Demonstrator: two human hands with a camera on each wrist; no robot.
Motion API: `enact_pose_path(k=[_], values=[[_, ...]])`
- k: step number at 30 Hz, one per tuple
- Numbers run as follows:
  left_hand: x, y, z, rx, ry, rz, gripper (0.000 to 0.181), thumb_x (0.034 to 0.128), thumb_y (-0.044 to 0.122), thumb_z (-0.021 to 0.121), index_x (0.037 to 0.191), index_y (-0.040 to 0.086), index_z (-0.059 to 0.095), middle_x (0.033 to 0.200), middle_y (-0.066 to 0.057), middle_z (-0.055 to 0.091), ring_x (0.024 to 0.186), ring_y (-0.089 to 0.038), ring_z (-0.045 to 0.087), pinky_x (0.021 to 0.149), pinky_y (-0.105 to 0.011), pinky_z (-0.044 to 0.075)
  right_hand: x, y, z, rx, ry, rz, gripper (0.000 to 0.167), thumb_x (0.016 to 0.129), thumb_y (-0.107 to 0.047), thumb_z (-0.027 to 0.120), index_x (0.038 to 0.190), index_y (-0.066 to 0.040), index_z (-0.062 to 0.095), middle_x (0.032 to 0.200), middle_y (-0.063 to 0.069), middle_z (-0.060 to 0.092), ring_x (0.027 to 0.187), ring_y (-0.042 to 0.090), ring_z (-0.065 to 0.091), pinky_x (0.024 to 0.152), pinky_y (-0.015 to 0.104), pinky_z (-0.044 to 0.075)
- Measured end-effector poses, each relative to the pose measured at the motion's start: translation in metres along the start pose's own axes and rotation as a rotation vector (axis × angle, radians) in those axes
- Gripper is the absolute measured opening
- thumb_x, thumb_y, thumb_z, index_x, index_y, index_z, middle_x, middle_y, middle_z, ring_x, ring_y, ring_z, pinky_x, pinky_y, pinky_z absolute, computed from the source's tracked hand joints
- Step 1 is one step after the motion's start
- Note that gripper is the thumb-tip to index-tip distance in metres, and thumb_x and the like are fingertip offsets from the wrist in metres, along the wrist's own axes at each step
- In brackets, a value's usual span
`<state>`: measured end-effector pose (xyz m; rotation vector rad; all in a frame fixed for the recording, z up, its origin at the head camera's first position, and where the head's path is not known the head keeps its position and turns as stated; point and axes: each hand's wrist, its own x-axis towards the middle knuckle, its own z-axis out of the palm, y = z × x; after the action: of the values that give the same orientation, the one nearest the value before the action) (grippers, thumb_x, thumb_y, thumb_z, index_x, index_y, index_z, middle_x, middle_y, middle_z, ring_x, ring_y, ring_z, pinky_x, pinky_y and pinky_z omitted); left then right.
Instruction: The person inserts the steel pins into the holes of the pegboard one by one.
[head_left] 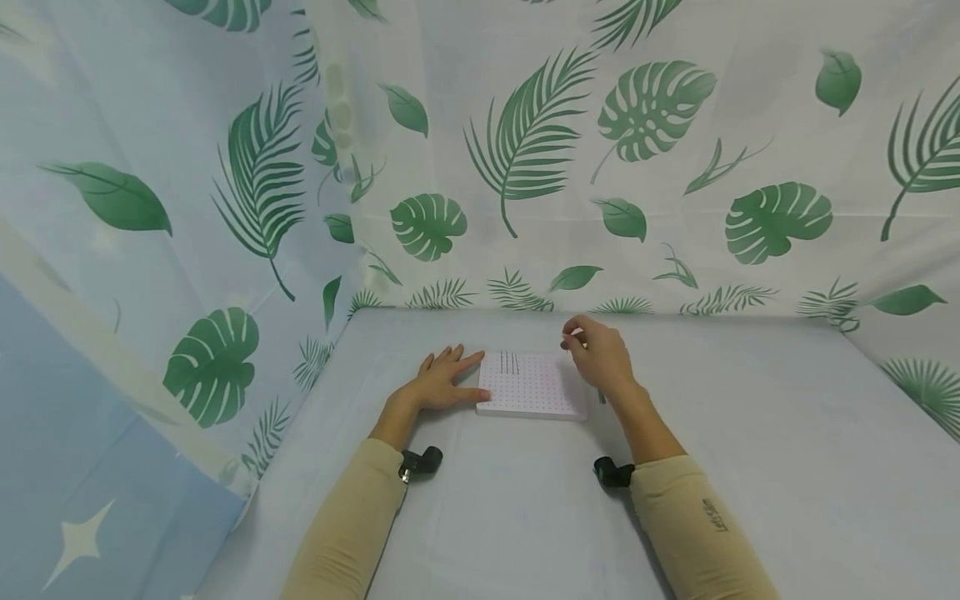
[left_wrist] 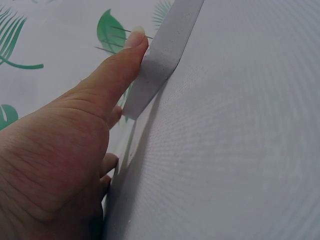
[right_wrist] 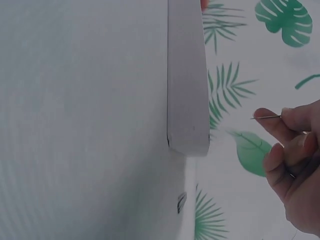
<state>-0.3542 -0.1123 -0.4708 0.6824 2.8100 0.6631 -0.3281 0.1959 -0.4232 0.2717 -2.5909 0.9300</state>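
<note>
A white board (head_left: 534, 387) dotted with a grid of small holes lies on the table, several thin dark pins upright in its far left part. My left hand (head_left: 444, 382) rests spread at the board's left edge, thumb and index finger touching it; in the left wrist view the thumb (left_wrist: 112, 75) lies against the board's side (left_wrist: 162, 60). Above the far right corner, my right hand (head_left: 600, 354) pinches a thin metal pin (right_wrist: 266, 117) between thumb and index finger. Its other fingers are curled, with a glint of metal among them that I cannot make out clearly.
A small dark bundle of thin pieces (right_wrist: 181, 202) lies on the table just right of the board. The pale table (head_left: 510, 517) meets a leaf-patterned curtain (head_left: 525, 250) at the back, and another curtain (head_left: 150, 333) hangs on the left.
</note>
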Motion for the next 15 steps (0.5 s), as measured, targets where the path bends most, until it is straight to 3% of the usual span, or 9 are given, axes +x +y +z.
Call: enact_pose_path(k=[7, 15], values=[[0.000, 0.000, 0.000, -0.008, -0.002, 0.001, 0.094, 0.0881, 0.074, 0.064, 0.165, 0.032, 0.031, 0.175, -0.015, 0.014, 0.163, -0.037, 0.005, 0.130, -0.059, -0.002, 0.003, -0.008, 0.009, 0.104, 0.019, -0.032, 0.008, 0.103, -0.013, 0.062, 0.106, -0.010, 0.070, 0.097, 0.010, 0.081, 0.088, 0.028, 0.077, 0.066, 0.035, 0.052], [0.000, 0.000, -0.001, -0.009, -0.009, -0.002, 0.095, 0.0878, 0.075, 0.064, 0.165, 0.032, 0.030, 0.175, -0.016, 0.013, 0.163, -0.037, 0.004, 0.130, -0.059, -0.002, 0.002, -0.017, 0.019, 0.213, -0.046, -0.022, 0.010, 0.100, -0.015, 0.070, 0.102, -0.007, 0.076, 0.093, 0.013, 0.077, 0.069, 0.018, 0.062, 0.057, 0.025, 0.054]])
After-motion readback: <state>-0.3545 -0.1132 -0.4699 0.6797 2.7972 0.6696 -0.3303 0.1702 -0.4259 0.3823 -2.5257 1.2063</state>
